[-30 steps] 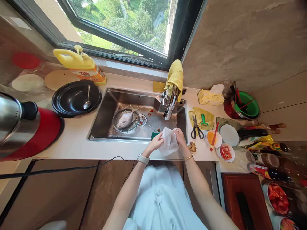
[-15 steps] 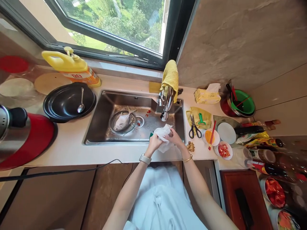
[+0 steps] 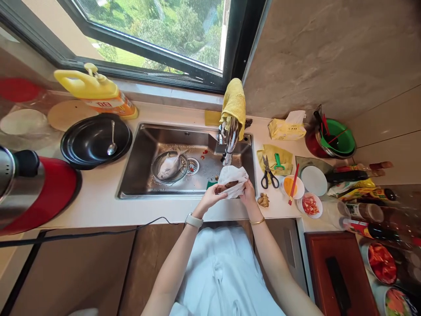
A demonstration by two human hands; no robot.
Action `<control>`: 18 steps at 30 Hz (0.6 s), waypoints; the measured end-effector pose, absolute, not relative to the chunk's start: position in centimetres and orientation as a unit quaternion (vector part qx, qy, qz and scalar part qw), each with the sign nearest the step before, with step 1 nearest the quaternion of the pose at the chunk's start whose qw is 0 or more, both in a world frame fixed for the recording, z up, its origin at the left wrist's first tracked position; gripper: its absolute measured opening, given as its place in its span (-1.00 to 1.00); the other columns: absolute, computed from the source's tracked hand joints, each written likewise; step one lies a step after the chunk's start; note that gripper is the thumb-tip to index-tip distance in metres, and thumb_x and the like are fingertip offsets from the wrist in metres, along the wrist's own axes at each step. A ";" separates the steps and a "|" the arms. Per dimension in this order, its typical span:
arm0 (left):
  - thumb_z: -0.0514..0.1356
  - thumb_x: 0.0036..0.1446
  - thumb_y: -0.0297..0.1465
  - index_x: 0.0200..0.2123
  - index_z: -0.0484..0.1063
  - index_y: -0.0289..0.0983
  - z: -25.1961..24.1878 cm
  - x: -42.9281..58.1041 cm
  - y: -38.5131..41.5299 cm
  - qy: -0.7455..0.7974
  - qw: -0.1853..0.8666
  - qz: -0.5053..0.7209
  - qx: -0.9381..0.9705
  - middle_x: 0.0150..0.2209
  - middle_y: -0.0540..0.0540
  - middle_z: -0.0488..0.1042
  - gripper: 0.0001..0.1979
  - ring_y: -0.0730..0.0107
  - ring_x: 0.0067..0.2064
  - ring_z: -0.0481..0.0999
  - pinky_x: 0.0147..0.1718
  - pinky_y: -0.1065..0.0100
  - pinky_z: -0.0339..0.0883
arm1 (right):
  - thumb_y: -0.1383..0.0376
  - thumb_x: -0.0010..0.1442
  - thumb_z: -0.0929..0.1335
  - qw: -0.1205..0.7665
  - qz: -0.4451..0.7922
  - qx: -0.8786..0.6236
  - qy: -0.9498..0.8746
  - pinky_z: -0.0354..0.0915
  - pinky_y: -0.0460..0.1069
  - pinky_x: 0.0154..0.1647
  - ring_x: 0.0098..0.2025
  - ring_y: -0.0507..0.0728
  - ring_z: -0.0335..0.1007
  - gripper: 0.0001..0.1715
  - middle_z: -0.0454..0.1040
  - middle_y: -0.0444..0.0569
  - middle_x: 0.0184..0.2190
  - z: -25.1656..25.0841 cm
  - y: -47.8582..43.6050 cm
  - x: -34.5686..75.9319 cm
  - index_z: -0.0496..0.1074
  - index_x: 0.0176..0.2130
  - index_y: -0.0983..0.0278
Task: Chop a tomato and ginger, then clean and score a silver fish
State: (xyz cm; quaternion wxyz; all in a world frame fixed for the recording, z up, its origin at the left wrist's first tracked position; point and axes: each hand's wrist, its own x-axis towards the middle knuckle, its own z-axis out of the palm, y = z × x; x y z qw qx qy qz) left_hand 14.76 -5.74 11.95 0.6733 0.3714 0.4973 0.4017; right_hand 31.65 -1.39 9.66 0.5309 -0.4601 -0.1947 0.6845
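Observation:
Both of my hands meet over the near edge of the steel sink [image 3: 138,175]. A crumpled white paper towel [image 3: 232,177] is bunched between them. My left hand [image 3: 214,194] pinches the towel's lower left side, its fingers closed around a small brown piece that I cannot make out. My right hand [image 3: 247,193] grips the towel from the right. A watch sits on my left wrist and a thin bangle on my right. A whole fish [image 3: 168,164] lies in a round bowl inside the sink, to the left of my hands.
The tap [image 3: 230,141] with a yellow cloth [image 3: 234,103] draped over it stands just beyond my hands. Scissors [image 3: 267,174], ginger [image 3: 262,200], small dishes, chopsticks and bottles crowd the counter at right. A black pan [image 3: 95,140], a yellow jug [image 3: 95,92] and a red appliance [image 3: 33,188] are on the left.
The towel went from spread between my hands to bunched up, and a brown piece now shows at its lower edge. My hands stayed over the sink's front rim.

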 end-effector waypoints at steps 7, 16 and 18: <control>0.28 -0.05 -0.04 -0.14 0.50 -0.37 11.3 14.7 -5.7 0.494 0.705 0.427 0.278 -0.29 -0.14 0.51 -0.45 0.41 -0.33 0.42 -0.35 0.41 0.24 | 0.18 0.04 0.38 0.523 0.713 -0.438 -0.161 0.40 -0.10 -0.33 -0.36 0.02 0.47 -0.80 0.56 -0.15 -0.37 8.9 -0.8 31.5 0.44 -0.31 0.23; 0.19 0.13 -0.19 -0.21 0.51 -0.24 13.5 13.2 -6.1 0.643 0.374 0.441 0.502 -0.25 -0.14 0.55 -0.73 0.26 -0.22 0.45 -0.18 0.32 0.22 | 0.14 0.06 0.40 0.507 0.635 -0.498 -0.301 0.38 0.00 -0.10 -0.14 0.08 0.46 -0.61 0.54 -0.08 -0.16 7.5 -1.3 31.5 0.41 -0.10 0.21; 0.18 0.14 -0.22 -0.20 0.52 -0.24 14.1 12.8 -6.3 0.663 0.339 0.453 0.491 -0.22 -0.15 0.55 -0.74 0.23 -0.17 0.45 -0.13 0.31 0.20 | 0.16 0.05 0.41 0.515 0.580 -0.524 -0.352 0.32 0.00 0.00 -0.07 0.08 0.42 -0.55 0.51 -0.06 -0.08 7.2 -1.7 31.2 0.39 -0.05 0.20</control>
